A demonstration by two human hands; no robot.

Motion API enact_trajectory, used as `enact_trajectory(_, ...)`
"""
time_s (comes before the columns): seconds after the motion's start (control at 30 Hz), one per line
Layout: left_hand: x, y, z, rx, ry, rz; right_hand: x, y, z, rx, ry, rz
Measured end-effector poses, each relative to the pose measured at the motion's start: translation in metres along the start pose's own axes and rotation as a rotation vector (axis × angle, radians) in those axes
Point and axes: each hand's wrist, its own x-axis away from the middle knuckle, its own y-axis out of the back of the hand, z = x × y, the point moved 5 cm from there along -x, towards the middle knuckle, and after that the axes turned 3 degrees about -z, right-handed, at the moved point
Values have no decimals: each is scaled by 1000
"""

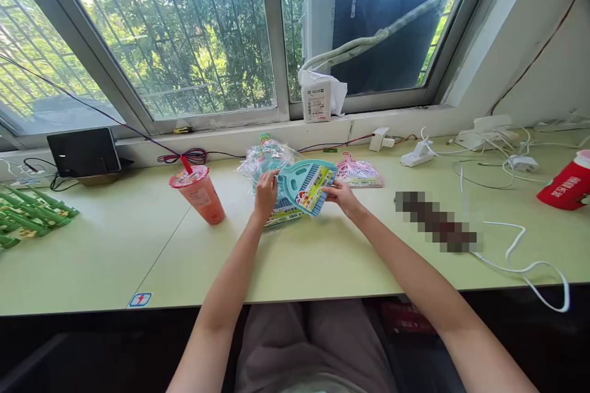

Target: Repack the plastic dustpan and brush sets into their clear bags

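Note:
My left hand (266, 194) pinches the left edge of a teal mini dustpan and brush set (305, 182), held tilted just above the pale green table (115, 245). At the set's lower right corner, my right hand (342, 196) grips it with closed fingers. Beneath it lies another packaged set (284, 215), and behind it a crinkled clear plastic bag (265, 158) holds more teal items. A pink packaged set (359, 172) lies flat to the right.
A pink drink cup with a red straw (201, 193) stands left of my hands. Green plastic pieces (27, 215) lie far left beside a black device (83, 151). White chargers and cables (488, 147) spread right, near a red cup (566, 184). A white packet (318, 98) sits on the windowsill.

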Motion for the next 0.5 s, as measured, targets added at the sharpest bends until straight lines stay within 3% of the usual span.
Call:
enact_trajectory(0.17,8,-9,-42,28,-214,207,3,-3,3,-39,67,-24)
enact_trajectory(0.23,14,-9,-53,31,-233,209,6,-8,4,-36,82,-17)
enact_trajectory(0.3,16,-3,-55,20,-167,73,10,-11,6,-37,105,-20)
enact_trajectory(0.43,17,27,-38,-48,201,-477,16,-17,12,-63,153,-21)
enact_trajectory(0.5,16,38,-27,13,366,-658,19,-19,15,-88,170,-27)
